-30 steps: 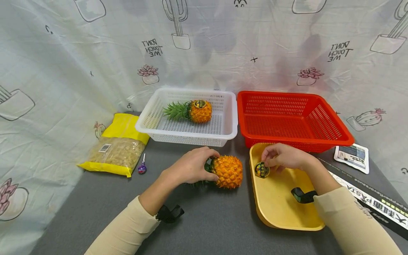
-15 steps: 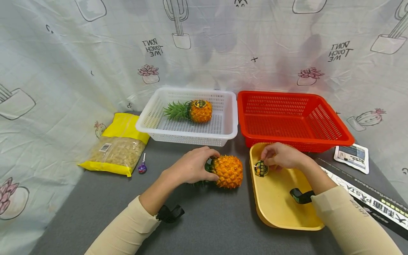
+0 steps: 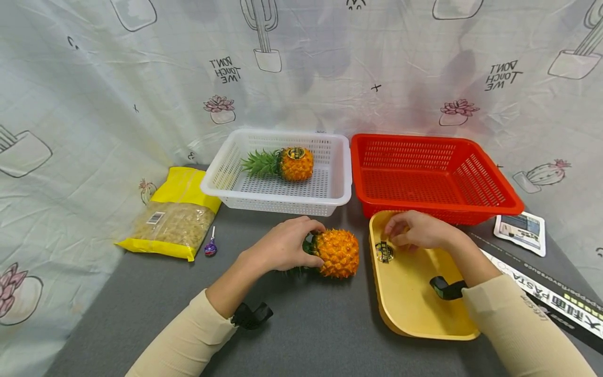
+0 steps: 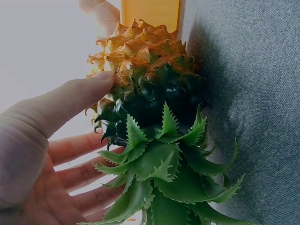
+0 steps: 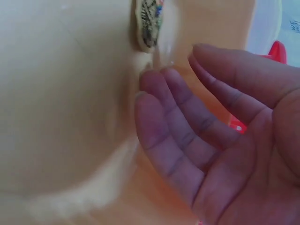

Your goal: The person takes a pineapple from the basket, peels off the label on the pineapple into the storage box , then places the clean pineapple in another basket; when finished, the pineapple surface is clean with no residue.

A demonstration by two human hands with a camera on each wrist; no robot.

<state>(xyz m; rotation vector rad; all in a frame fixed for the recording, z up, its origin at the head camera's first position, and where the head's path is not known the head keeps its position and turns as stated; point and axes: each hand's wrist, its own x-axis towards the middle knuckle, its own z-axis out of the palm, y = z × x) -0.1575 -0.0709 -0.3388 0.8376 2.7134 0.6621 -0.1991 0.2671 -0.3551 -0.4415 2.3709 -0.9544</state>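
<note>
My left hand (image 3: pixel 289 246) grips a small orange pineapple (image 3: pixel 337 253) that lies on the grey table. In the left wrist view its thumb presses the fruit's side, above the spiky green crown (image 4: pixel 159 173). My right hand (image 3: pixel 419 230) is inside the yellow tray (image 3: pixel 410 309), near the far left corner. A round black-and-gold label (image 3: pixel 384 252) lies in the tray by the left wall, just below the fingertips. In the right wrist view the label (image 5: pixel 150 23) is apart from the loosely bent fingers (image 5: pixel 161 122), with nothing between them and the thumb.
Behind stand a white basket (image 3: pixel 278 201) with a second labelled pineapple (image 3: pixel 297 166) and a red basket (image 3: pixel 438 207). At left are a yellow bag of pasta (image 3: pixel 169 225) and a lollipop (image 3: pixel 210 246). A pasta box (image 3: pixel 556 298) and a white packet (image 3: pixel 520 233) lie at right.
The label has come away from my right fingers and now lies slightly lower left in the tray. My left hand and the pineapple have stayed in place.
</note>
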